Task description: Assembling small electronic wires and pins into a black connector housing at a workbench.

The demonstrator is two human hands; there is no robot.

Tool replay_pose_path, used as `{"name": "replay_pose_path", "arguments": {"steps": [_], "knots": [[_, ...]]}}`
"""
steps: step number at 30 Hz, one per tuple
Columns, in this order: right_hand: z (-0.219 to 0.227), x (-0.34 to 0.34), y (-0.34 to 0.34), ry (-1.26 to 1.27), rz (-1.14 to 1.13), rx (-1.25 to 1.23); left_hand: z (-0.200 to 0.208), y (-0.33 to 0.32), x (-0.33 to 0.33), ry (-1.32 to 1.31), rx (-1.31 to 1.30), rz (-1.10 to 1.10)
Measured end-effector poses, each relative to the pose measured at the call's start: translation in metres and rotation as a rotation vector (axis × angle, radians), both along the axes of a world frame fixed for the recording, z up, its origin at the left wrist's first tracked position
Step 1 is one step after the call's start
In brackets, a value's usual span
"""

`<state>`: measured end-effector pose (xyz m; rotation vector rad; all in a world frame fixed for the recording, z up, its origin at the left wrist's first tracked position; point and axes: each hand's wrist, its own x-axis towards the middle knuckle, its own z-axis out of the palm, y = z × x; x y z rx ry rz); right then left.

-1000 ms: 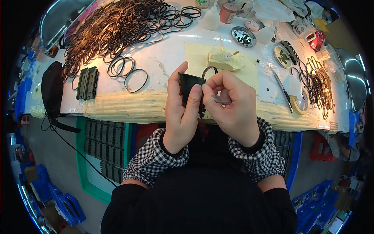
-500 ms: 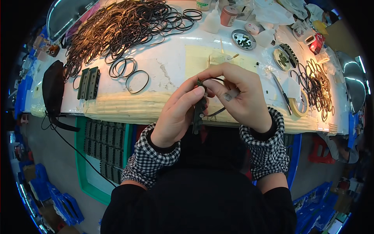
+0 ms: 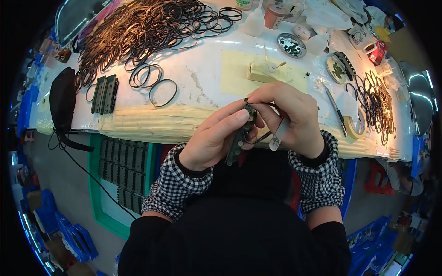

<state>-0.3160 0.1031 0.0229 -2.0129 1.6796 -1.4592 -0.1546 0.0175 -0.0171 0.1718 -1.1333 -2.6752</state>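
Over the table's front edge, my left hand [image 3: 209, 141] is closed round a narrow dark green part with small wheels [image 3: 234, 152], which tilts down toward me. My right hand [image 3: 297, 115] pinches at the part's upper end with thumb and fingertips. A thin black loop [image 3: 263, 137] curves between the part and my right fingers; the fingers partly hide it, and I cannot tell how far it sits around the wheels. A small pale flat piece [image 3: 275, 143] shows below my right fingers.
A heap of dark loops [image 3: 152, 27] covers the back left, near two green parts [image 3: 105, 94]. A yellowish block [image 3: 264, 72], a dish of small pieces [image 3: 291, 46], a pen-like tool [image 3: 335, 108] and tape [image 3: 354, 126] lie ahead and right. A green tray [image 3: 93, 184] stands below left.
Both hands and the wheeled part have shifted slightly right. My right hand has turned, and its fingers sit closer to the part, with the black loop drawn in smaller between them.
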Motion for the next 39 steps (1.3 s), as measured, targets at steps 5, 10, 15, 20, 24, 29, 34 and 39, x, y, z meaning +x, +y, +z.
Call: {"name": "replay_pose_path", "arguments": {"steps": [5, 10, 15, 20, 24, 29, 34, 39], "knots": [[0.001, -0.006, 0.004, 0.027, 0.039, 0.053, -0.001, 0.001, 0.002, -0.032, 0.020, -0.032], [0.009, -0.011, 0.004, 0.091, 0.088, 0.078, 0.002, 0.001, 0.003, -0.052, 0.025, -0.076], [0.009, -0.009, 0.003, 0.240, 0.077, 0.043, -0.003, 0.002, 0.002, -0.066, -0.097, 0.004], [-0.001, -0.012, 0.006, 0.249, 0.076, 0.054, -0.004, 0.000, -0.002, -0.078, -0.127, -0.023], [0.003, -0.011, 0.007, 0.378, 0.083, -0.018, -0.005, 0.001, -0.002, -0.073, -0.140, -0.056], [0.001, -0.013, 0.010, 0.370, 0.072, 0.058, -0.008, 0.000, -0.001, -0.073, -0.132, -0.058], [0.001, -0.009, 0.011, 0.392, 0.076, -0.037, -0.006, 0.001, -0.002, -0.111, -0.120, -0.077], [-0.003, -0.011, 0.013, 0.300, 0.044, 0.053, -0.004, 0.000, -0.001, -0.112, -0.095, -0.092]]}}
